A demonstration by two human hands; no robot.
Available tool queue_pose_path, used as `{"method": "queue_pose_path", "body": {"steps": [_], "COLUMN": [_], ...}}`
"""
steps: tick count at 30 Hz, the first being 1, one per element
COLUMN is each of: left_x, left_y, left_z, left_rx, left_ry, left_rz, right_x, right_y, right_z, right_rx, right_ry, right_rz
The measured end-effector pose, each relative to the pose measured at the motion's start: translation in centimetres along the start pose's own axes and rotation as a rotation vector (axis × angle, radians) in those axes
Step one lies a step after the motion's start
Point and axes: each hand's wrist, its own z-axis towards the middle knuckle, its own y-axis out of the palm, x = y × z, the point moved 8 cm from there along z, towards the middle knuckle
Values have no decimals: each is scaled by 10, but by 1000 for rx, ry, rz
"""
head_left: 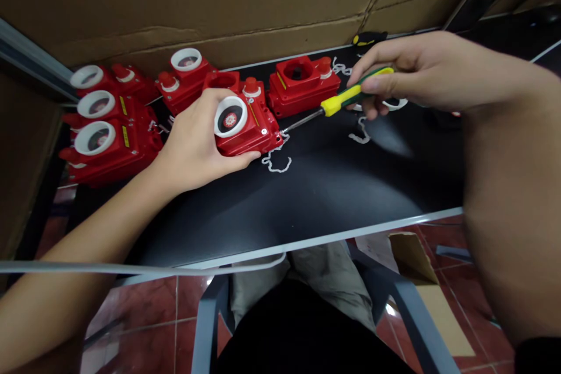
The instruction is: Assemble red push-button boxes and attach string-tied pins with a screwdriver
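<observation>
Around the screwdriver (339, 101): our right hand (407, 73) has its fingers clamped on the yellow-and-green handle.
Shaft: it slopes down and left, its tip at the right end of our box (249, 143); whether it sits in a screw, we cannot tell.
Left hand (197, 137): our fingers are clamped over the left part of the red box, thumb along its near side, just beside the white-rimmed dial (229, 121).
Box: it sits between our two hands on the black surface (272, 216).
Cord (280, 171): white and curled, it lies just beside the box's right end; a second piece (360, 134) lies below our right hand.
Second box (302, 99): red, with a round hole in its top, just behind ours.
Other boxes (129, 152): red, most with white rims, grouped to our left and behind.
Back edge: a black-and-yellow tool (370, 39) lies near the cardboard (219, 6), beyond our right hand.
Below: we see a grey chair (407, 298) on red tiles (149, 307).
</observation>
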Motion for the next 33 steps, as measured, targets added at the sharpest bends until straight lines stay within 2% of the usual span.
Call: {"method": "queue_pose_path", "body": {"steps": [3, 6, 9, 13, 17, 22, 27, 30, 33], "left_x": [0, -1, -2, -3, -4, -2, -1, -2, -3], "left_y": [0, -2, -2, -1, 1, -3, -4, -3, -2], "left_z": [0, 0, -1, 0, 0, -1, -2, -1, 0], "left_rx": [5, 21, 26, 18, -5, 32, 42, 45, 35], "left_ry": [6, 16, 16, -5, -19, 8, 16, -10, -45], "left_rz": [-10, -6, -6, 7, -3, 28, 23, 14, 3], "right_x": [2, 12, 18, 11, 3, -1, 3, -3, -9], "right_y": [9, 6, -1, -1, 2, 0, 3, 1, 2], "right_z": [3, 3, 1, -4, -5, -5, -5, -4, -3], "right_rx": [26, 65, 11, -77, -17, 28, -1, 51, 43], "right_ry": [11, 56, 49, -29, -25, -44, -10, -84, -150], "right_rz": [-25, 58, 86, 70, -6, -40, 24, 16, -21]}}
